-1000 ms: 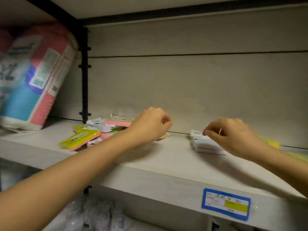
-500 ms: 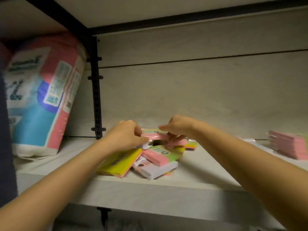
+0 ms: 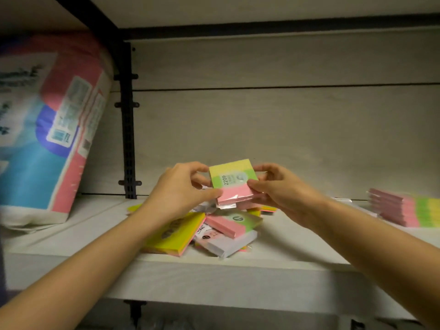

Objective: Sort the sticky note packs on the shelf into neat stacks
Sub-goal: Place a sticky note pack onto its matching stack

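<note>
1. Both hands are occupied. The left hand (image 3: 181, 189) and the right hand (image 3: 281, 191) each clasp one side edge of a striped pack (image 3: 232, 179), with thumbs and fingers curled round it.
2. Location: the striped pack is held in the air above the shelf (image 3: 238, 277), directly over the loose pile. Its face is tilted toward the person, with the yellow band uppermost and the pink band lowest. A round label and the number 2209 are visible. At least one more pack appears to be pressed beneath it, but the count cannot be told.
3. Handling, as a judgement: the pack is a light, stiff paper block in glossy film.
   - The film is probably slippery.
   - Grip the two side edges rather than the loose film flap.
   - Moderate pressure should be enough.
4. Loose pile: a yellow pack (image 3: 176, 234), a pink-and-green pack (image 3: 234, 222) and a white pack (image 3: 226, 244) overlap at odd angles near the front edge of the shelf.
5. Finished stack (image 3: 404, 208): squared-up striped packs sit at the right, well apart from the pile. This is the likely destination.
6. Periphery: a bag of paper rolls (image 3: 47, 129) leans at the left, beyond a black upright (image 3: 127, 115).
</note>
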A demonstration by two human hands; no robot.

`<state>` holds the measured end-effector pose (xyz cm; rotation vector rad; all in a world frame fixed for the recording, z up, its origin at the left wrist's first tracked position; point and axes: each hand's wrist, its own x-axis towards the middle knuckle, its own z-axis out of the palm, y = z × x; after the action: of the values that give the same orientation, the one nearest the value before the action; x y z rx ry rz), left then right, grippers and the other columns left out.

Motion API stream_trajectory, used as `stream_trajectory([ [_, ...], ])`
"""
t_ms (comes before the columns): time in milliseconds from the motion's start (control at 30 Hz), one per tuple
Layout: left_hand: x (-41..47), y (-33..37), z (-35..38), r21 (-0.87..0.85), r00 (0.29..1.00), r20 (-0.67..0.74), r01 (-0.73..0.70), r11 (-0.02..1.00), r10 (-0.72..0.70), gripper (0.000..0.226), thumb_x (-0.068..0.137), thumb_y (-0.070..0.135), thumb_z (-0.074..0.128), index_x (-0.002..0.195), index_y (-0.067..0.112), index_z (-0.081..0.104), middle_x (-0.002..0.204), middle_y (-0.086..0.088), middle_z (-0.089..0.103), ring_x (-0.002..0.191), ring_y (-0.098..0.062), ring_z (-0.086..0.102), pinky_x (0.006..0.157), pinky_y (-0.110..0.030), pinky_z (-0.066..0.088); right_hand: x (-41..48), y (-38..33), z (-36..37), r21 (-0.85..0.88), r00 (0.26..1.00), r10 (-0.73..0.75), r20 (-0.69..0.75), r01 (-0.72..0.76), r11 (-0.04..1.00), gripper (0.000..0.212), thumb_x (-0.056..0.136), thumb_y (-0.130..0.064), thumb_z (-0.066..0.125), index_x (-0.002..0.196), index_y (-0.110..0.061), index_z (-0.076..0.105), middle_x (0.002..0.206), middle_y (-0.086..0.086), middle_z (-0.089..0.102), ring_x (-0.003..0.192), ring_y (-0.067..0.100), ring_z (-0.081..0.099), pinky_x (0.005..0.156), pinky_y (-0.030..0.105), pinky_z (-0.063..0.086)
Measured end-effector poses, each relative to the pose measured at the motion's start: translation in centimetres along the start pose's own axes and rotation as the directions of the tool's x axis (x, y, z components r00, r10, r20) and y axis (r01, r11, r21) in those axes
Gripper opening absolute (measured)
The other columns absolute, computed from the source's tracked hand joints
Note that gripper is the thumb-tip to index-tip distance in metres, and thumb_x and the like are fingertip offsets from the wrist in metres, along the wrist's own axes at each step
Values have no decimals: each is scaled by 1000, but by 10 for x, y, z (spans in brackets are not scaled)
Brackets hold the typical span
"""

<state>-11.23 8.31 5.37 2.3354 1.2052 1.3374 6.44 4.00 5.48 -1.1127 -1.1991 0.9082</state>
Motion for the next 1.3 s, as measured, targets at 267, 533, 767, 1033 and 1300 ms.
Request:
stream_trajectory([
  [267,-2,24,8,-487,999,-4,-43,872,47,36,81,-2,64,115,10,60,103,1,70,78,-3,67,67,-8,54,-30,-5,-23,-121,999,-28,-32,24,992,34,79,-2,66,107,-19,55,75,2,68,52,8,60,67,23,55],
  [533,3,34,31,-329,992,-126,-48,943,6,34,79,24,71,110,18,59,100,8,63,76,-9,56,71,-23,47,-47,8,-33,331,998,59,-18,-50,942,11,90,5,48,97,-3,47,101,22,66,92,32,67,63,24,60],
  [767,-6,51,57,-640,977,213,154,752,-19,18,87,15,61,105,13,58,72,0,69,54,-7,65,50,-16,53,-54,11,-40,406,997,3,-78,29,913,33,91,7,45,123,8,42,114,22,63,92,29,67,70,24,57],
  [1033,2,99,99,-738,991,118,126,663,-57,10,83,11,65,87,15,57,58,7,72,50,-3,64,54,-22,55,-61,6,-93,269,955,-139,-261,211,940,38,86,7,56,110,-15,36,94,11,61,63,17,62,59,18,56],
  [1300,14,176,184,-705,992,122,97,703,-15,15,81,6,67,95,2,62,69,-5,70,53,-3,62,59,-12,54,-68,0,-215,126,944,-170,-282,212,969,39,86,2,59,117,-11,39,111,16,62,79,19,65,78,30,58],
])
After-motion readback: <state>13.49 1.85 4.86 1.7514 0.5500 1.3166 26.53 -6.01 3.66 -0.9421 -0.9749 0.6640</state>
